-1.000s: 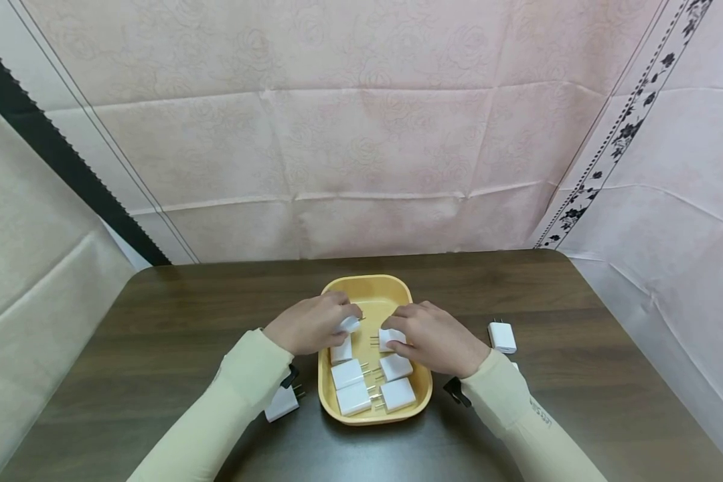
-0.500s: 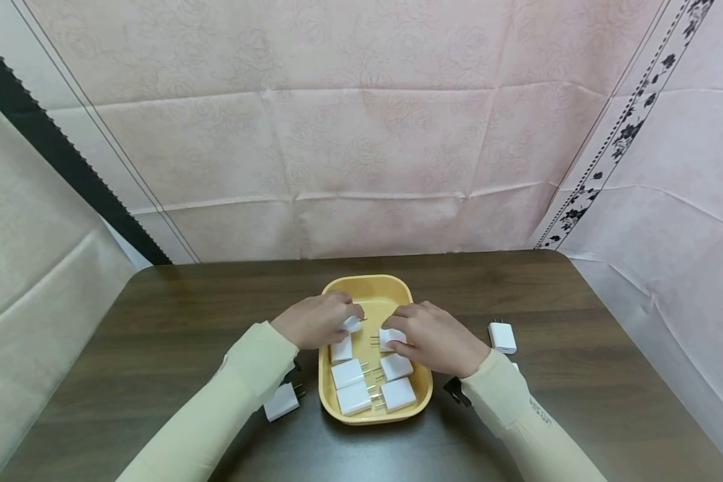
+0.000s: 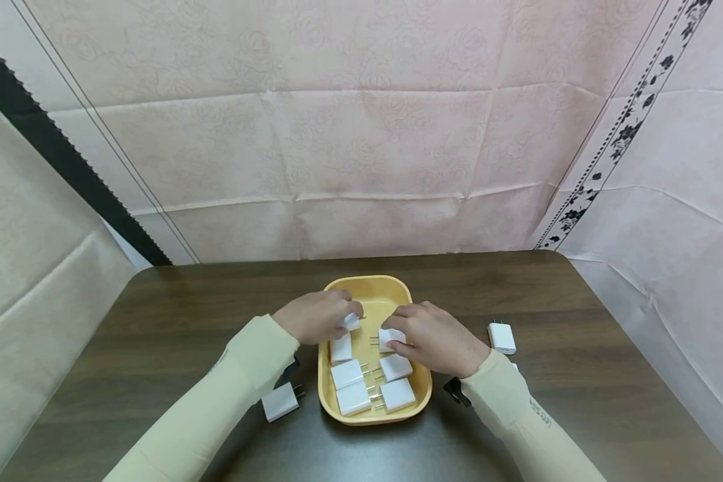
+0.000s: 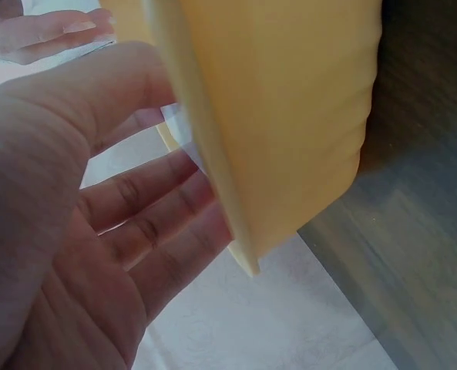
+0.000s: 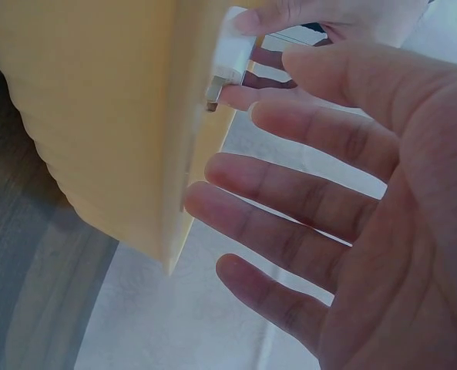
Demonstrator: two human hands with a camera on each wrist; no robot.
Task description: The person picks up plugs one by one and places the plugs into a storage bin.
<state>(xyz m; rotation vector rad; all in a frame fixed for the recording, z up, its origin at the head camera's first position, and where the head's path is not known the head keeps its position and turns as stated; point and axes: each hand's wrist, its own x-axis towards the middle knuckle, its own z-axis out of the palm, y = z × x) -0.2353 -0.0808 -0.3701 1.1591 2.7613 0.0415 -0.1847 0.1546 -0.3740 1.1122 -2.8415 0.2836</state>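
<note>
A yellow tray [image 3: 375, 286] on the table holds several white plug-in chargers, such as this charger [image 3: 353, 399], in two columns with prongs facing inward. My left hand [image 3: 320, 317] is over the tray's left side, pinching a white charger [image 3: 351, 321] between thumb and fingers; its metal prongs show in the right wrist view, where this held charger [image 5: 234, 46] appears near the rim. On the opposite side my right hand [image 3: 432, 337] hovers around another charger [image 3: 390, 339]. In the right wrist view the right hand's fingers [image 5: 290, 169] are extended and loosely spread, with nothing between them.
Left of the tray a white charger [image 3: 280, 402] lies on the dark wooden table [image 3: 205, 301]. To the right is another charger [image 3: 502, 337], with a further white piece mostly hidden by the right sleeve [image 3: 497, 388]. Patterned cloth [image 3: 361, 167] hangs behind the table.
My left hand has shifted very slightly while keeping the charger, and its forearm has swung a little to the left. The right hand has stayed in place.
</note>
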